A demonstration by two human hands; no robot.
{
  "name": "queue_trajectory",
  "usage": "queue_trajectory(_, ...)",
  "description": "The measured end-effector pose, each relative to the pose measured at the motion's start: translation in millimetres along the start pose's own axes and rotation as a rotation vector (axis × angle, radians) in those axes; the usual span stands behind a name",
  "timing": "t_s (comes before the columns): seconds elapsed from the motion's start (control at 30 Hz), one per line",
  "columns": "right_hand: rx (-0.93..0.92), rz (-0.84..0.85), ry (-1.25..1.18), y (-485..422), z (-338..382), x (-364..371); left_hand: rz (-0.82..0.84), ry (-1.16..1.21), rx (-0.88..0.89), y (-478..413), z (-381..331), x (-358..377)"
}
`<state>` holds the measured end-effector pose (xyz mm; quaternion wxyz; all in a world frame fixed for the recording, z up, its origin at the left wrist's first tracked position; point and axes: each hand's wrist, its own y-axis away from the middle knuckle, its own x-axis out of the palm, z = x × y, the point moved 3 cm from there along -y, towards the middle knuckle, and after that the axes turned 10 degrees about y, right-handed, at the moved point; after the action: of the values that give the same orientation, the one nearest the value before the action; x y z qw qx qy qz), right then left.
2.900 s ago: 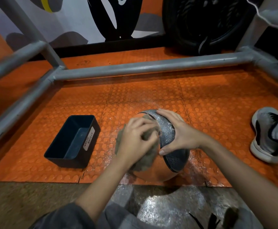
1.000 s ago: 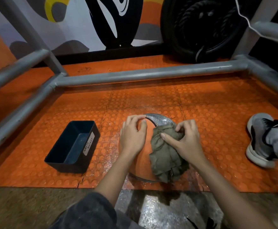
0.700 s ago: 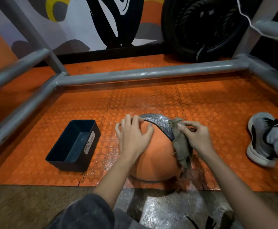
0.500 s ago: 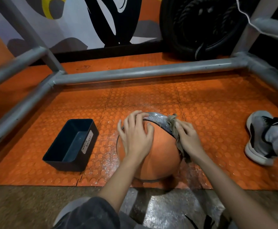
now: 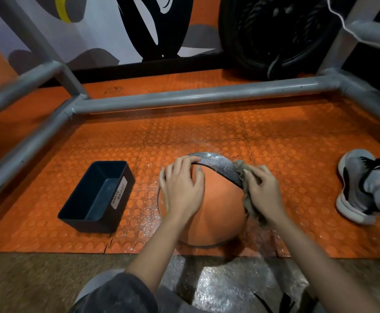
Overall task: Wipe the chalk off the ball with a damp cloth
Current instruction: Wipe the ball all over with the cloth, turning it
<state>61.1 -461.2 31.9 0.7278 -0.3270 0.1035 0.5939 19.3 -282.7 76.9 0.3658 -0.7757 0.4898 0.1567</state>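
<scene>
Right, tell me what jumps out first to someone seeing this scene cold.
The orange ball on the studded orange floor mat draws the eye at centre, with the left hand spread flat on its top and the right hand pressing a drab cloth against its right side by the grey textured band. Left of the ball sits a dark open bin with a handwritten label, and a grey sneaker rests at the far right.
</scene>
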Motion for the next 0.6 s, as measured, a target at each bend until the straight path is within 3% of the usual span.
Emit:
queue_trajectory(0.1, 0.069, 0.024, 0.097, -2.3, 1.7, -1.5, 0.007, -0.030, 0.002, -0.3, -5.4, 4.7)
queue_trajectory(0.23, -0.225, -0.016, 0.271, 12.2, 55.2, 0.5, -0.005, -0.050, 0.005, -2.9, -5.2, 5.5)
queue_trajectory(0.33, -0.308, -0.023, 0.290, 14.5, 55.9, -0.9, 0.006, 0.001, 0.012, -1.7, 0.3, 2.4)
queue_trajectory(0.5, 0.080, 0.045, 0.213, 10.9, -12.3, -6.4, -0.014, 0.030, 0.009, 1.6, 2.4, 1.1)
queue_trajectory(0.6, 0.130, 0.033, 0.204, 14.3, -5.7, -8.9, -0.026, 0.014, 0.013, 1.5, 1.0, 1.2)
